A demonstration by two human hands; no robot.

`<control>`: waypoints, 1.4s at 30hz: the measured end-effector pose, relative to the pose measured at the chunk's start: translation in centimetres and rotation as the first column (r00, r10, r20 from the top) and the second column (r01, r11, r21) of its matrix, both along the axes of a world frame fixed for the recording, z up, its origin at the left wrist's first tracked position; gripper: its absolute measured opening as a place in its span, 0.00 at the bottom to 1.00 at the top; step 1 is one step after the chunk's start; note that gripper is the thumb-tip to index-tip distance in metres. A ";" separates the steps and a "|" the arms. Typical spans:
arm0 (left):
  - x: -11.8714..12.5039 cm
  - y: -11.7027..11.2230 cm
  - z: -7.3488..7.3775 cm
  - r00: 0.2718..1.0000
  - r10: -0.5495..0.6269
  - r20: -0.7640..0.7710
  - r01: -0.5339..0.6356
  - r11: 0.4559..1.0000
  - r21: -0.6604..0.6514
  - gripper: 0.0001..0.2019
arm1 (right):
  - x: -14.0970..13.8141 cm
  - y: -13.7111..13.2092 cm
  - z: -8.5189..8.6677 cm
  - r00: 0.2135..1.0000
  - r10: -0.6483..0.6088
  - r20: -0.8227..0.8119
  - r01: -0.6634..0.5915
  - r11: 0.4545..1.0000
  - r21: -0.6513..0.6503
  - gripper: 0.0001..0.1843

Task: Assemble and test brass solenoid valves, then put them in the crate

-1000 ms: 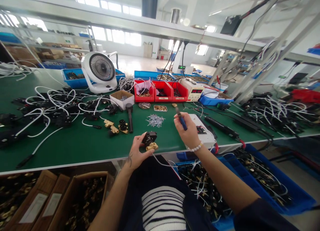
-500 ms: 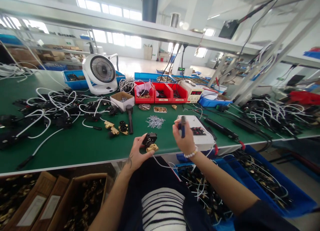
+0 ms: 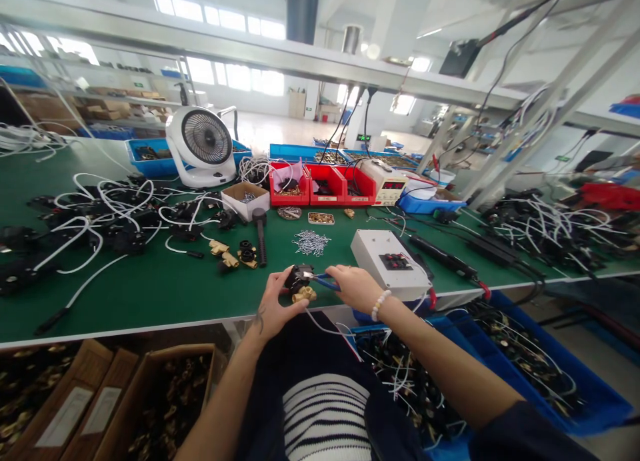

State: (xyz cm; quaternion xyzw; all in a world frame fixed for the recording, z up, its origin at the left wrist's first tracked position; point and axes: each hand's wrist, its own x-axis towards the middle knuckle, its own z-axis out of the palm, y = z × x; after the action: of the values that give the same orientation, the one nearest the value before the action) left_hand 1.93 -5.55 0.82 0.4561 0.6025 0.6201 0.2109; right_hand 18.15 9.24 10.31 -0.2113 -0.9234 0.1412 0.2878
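Observation:
My left hand [image 3: 278, 306] grips a black valve actuator [image 3: 297, 279] with a brass valve body [image 3: 303, 295] under it, near the table's front edge. A white cable runs down from this unit. In my right hand [image 3: 353, 288] are blue-handled pliers [image 3: 326, 282], their metal jaws touching the black housing from the right. What the jaw tips grip is too small to tell. Beyond my hands lies a pile of small metal clips [image 3: 311, 242]. Loose brass fittings [image 3: 223, 254] and a black cylindrical tool [image 3: 259, 238] rest to the left.
A white box with black terminals [image 3: 387, 261] stands right of my hand. Red bins [image 3: 325, 186], a white fan [image 3: 203, 148] and a power supply [image 3: 385, 181] line the back. Cabled black units [image 3: 115, 214] cover the left; blue crates [image 3: 550, 361] sit below right.
My right hand has come down and left from above the white box, turning the pliers so that their jaws meet the black actuator. My left hand keeps its hold in the same place.

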 end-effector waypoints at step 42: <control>0.1 0.0 0.1 1.000 -0.009 -0.001 0.009 1.000 -0.008 0.37 | 0.1 -0.1 2.7 0.965 -0.092 -0.247 0.110 0.992 0.060 0.09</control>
State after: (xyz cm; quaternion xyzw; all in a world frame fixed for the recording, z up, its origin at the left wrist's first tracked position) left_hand 1.99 -5.55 0.93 0.4583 0.6032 0.6163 0.2152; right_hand 18.21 9.10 12.97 -0.2287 -0.8737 0.1173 0.4131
